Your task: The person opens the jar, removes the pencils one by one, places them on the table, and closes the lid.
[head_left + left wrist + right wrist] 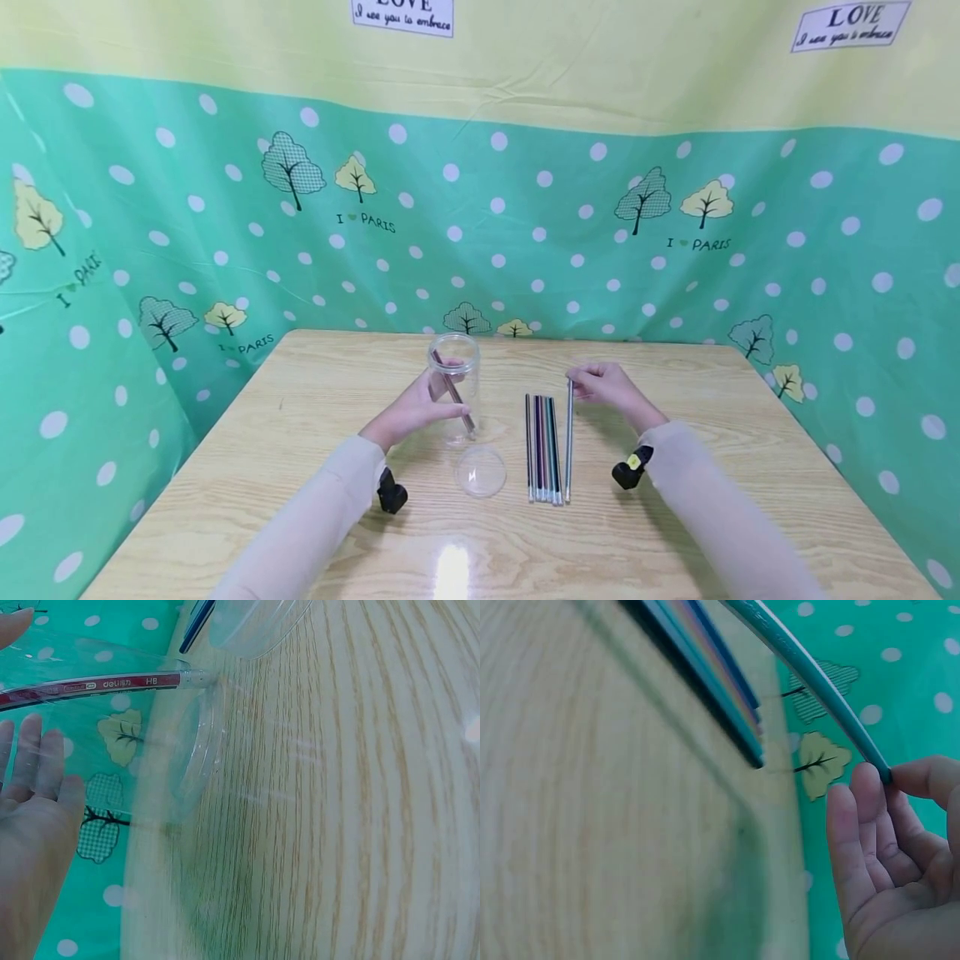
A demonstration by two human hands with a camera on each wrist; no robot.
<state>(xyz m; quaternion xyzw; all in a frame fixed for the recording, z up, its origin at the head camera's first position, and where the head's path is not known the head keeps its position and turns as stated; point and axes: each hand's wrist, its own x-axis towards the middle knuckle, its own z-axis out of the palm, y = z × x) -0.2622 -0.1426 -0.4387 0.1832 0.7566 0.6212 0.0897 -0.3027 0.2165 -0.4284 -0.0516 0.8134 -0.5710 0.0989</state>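
My left hand [423, 407] holds a clear, open-topped jar [454, 346] upright around its side. Inside the jar a dark red pencil [127, 684] leans at a slant, its eraser end down, marked HB. Between thumb and fingertips my right hand [892, 855] pinches the far end of a teal pencil [817, 686]. In the head view that pencil slopes toward me, just right of a row of several pencils [543, 450] lying side by side. Their eraser ends point at me. A round clear lid [480, 472] lies on the table in front of the jar.
The wood-grain table [315, 517] ends at a green and yellow curtain [525, 208] with dots and trees, which hangs behind and on both sides. A bright glare spot shows on the table's near part. Each wrist wears a small black camera [392, 492].
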